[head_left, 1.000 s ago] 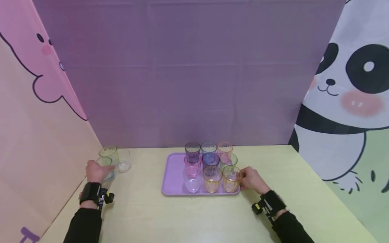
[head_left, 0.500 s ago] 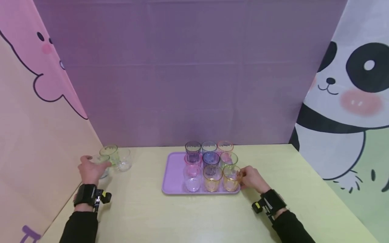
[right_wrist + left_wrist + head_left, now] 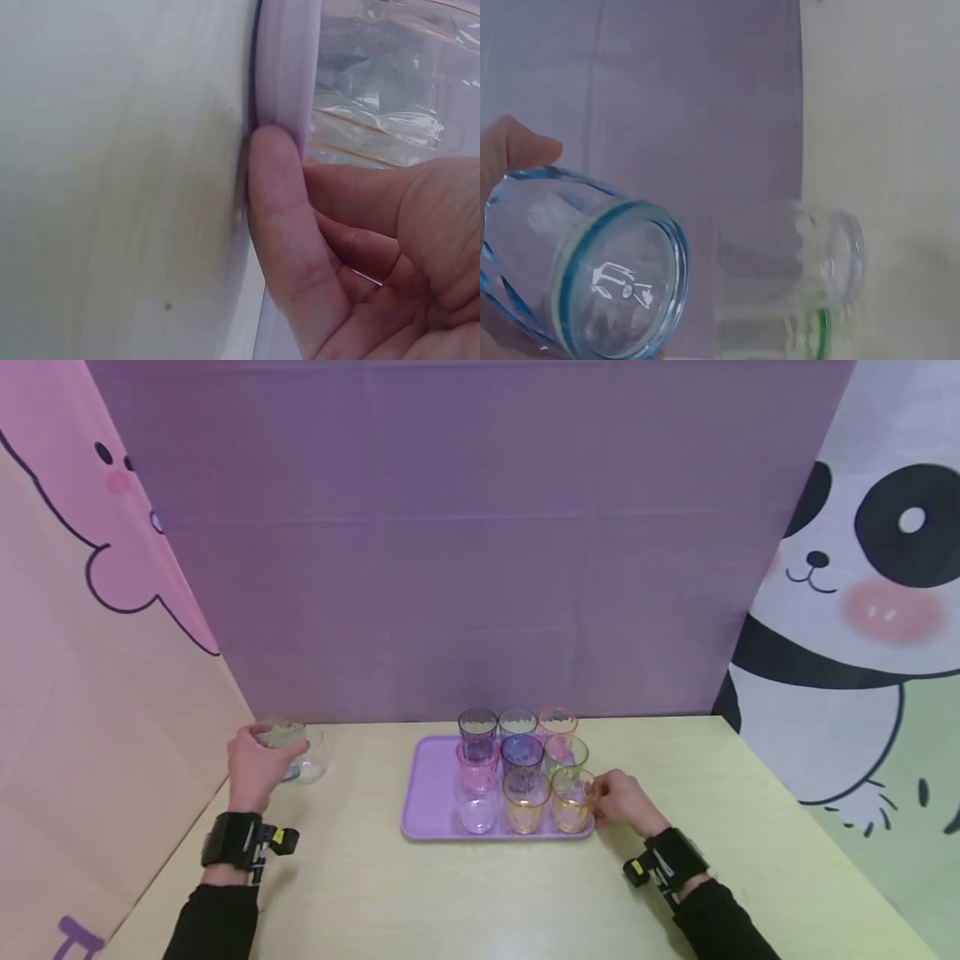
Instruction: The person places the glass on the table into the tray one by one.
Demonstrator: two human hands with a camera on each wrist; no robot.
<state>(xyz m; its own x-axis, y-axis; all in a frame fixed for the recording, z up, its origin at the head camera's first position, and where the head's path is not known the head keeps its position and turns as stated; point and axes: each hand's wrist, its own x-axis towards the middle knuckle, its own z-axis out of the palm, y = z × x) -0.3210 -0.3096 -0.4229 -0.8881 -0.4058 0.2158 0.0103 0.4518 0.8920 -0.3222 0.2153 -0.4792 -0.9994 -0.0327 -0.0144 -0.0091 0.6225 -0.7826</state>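
Note:
My left hand (image 3: 253,770) grips a blue-tinted drinking glass (image 3: 622,277) from the side, its base turned toward the left wrist camera. That glass overlaps the others at the back left in the head view. Beyond it, a clear glass (image 3: 845,257) and a glass with a green base (image 3: 819,335) stand side by side. At the near right corner of a lilac tray (image 3: 427,789), my right hand (image 3: 628,802) pinches the rim, one finger along its outer side in the right wrist view. Its fingertips lie right beside a yellow glass (image 3: 572,814).
Several tinted glasses, among them a pink one (image 3: 477,777), a dark blue one (image 3: 521,752) and a second yellow one (image 3: 525,814), stand close together on the tray. A purple cloth backdrop (image 3: 480,568) rises behind the pale table (image 3: 450,902). Printed panels flank both sides.
My left hand, with the blue glass, first shifted left, then up and to the right toward the glasses at the back. My right hand stays at the tray corner.

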